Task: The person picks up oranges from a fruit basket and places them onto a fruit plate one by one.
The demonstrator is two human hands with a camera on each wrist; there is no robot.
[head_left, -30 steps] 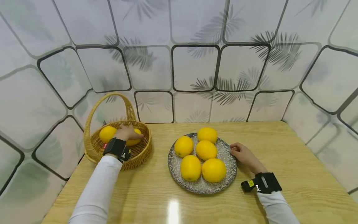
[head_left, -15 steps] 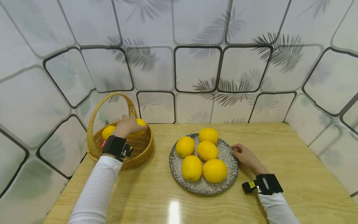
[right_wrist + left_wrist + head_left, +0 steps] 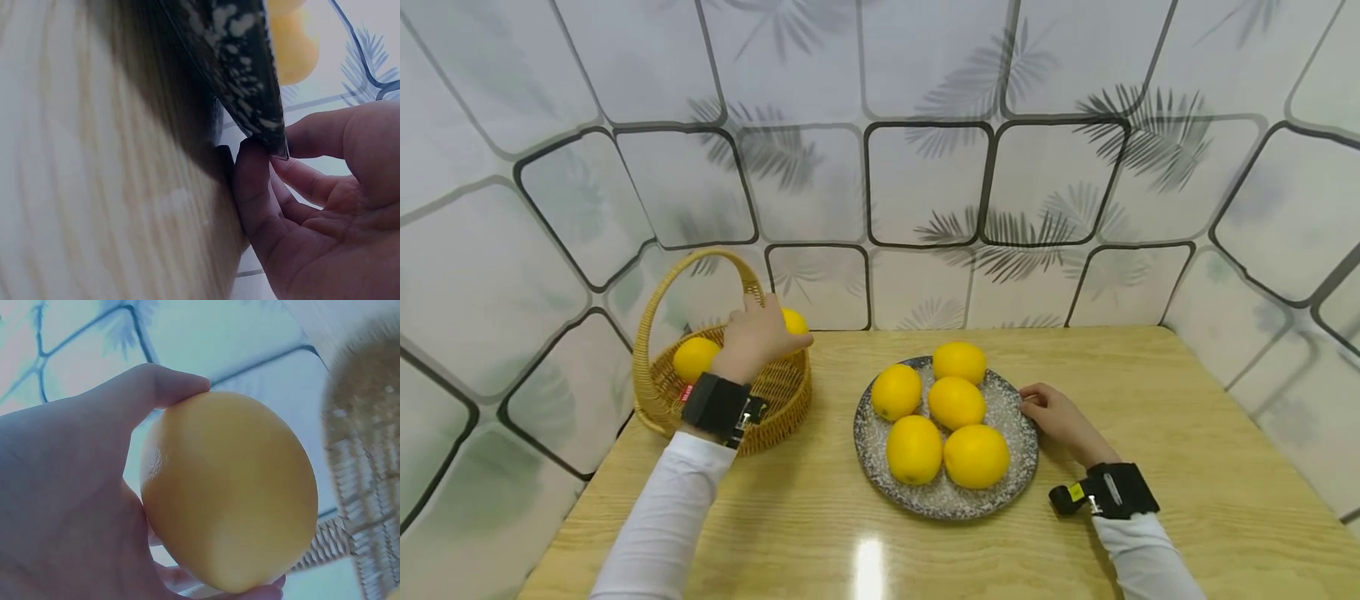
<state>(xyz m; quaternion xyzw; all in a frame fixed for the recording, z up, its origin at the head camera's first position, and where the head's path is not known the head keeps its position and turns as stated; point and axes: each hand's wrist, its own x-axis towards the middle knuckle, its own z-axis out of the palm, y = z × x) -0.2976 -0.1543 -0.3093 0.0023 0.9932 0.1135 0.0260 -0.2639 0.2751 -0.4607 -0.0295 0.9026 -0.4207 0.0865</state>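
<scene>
My left hand (image 3: 754,335) grips a yellow lemon (image 3: 231,490), thumb on one side and fingers round the other. It is lifted over the right back rim of the wicker basket (image 3: 778,427); in the head view the hand covers most of the fruit. Another lemon (image 3: 695,357) lies inside the basket, at its left. To the right, a speckled grey plate (image 3: 951,502) bears several lemons (image 3: 957,403). My right hand (image 3: 1060,422) pinches the plate's right rim between thumb and fingers, plainly seen in the right wrist view.
The basket's tall arched handle (image 3: 647,329) rises beside my left hand. A light wooden table (image 3: 820,525) carries basket and plate. Patterned wall panels (image 3: 925,183) stand close behind and at both sides. A red tag (image 3: 686,392) shows inside the basket.
My left hand has taken hold of a lemon inside the basket and raised it up and to the right, toward the rim. The right hand stays at the plate's edge.
</scene>
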